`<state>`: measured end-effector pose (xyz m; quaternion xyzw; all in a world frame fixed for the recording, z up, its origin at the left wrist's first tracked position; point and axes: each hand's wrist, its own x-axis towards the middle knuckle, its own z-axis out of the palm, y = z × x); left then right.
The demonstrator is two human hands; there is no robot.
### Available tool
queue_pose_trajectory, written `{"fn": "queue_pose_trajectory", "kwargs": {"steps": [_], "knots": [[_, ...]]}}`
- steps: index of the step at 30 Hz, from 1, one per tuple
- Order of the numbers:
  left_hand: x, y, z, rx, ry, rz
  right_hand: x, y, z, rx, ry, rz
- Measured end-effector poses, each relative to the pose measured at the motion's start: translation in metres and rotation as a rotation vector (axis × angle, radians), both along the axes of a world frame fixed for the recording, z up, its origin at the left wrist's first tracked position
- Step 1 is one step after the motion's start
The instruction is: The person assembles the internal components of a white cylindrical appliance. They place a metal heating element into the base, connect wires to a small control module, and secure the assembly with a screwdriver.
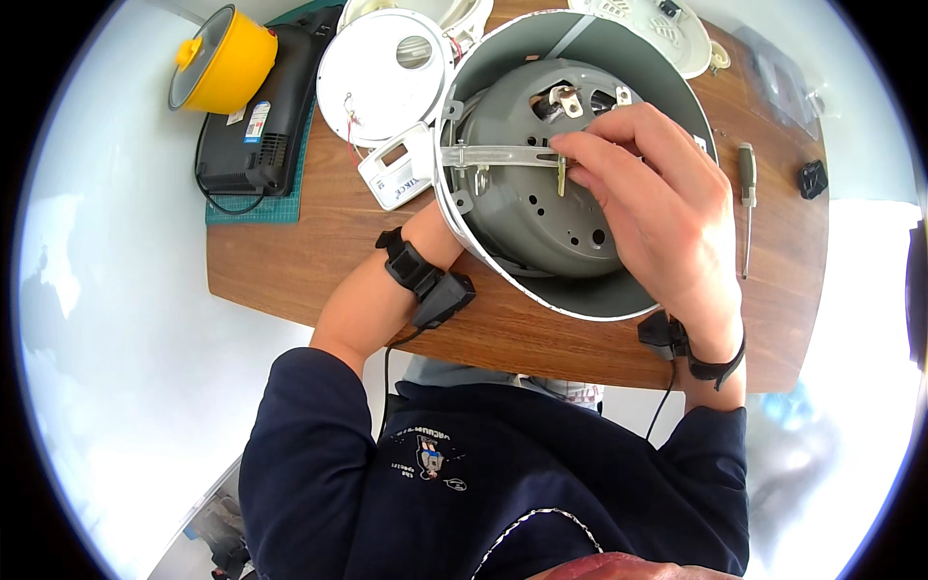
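Across the left of the open grey housing (667, 77), a metal strip (503, 156) is pinched at its right end by the right fingers (609, 160) and should be kept unbent; the left fingers' hidden grip cannot be told.

Brown wood-grain table (290, 261) beside a bright white wall (106, 242)

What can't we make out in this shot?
All in the head view:
Left hand's grip: hidden behind the metal shell.
Right hand's grip: pinching or just touching the metal strip? It covers its own contact.
White plate with holes: cut off by the top edge.
Sticker on the black appliance: print too small.
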<state>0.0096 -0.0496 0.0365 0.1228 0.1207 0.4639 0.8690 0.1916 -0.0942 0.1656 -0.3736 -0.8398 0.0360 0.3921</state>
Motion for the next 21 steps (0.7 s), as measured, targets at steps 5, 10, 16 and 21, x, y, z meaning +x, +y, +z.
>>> {"fn": "queue_pose_trajectory", "kwargs": {"steps": [5,10,16,21], "knots": [[0.001,0.003,0.006,0.03,0.052,0.01,-0.001,-0.003,0.001,-0.053,0.028,-0.074],[0.0,0.005,0.018,0.06,0.181,0.02,0.001,0.002,-0.004,0.019,0.034,-0.073],[-0.006,0.01,0.037,0.133,0.47,0.018,0.004,0.003,-0.008,0.048,0.071,-0.068],[-0.026,0.011,0.043,0.194,0.676,0.041,0.005,0.005,-0.01,0.051,0.119,-0.069]]}}
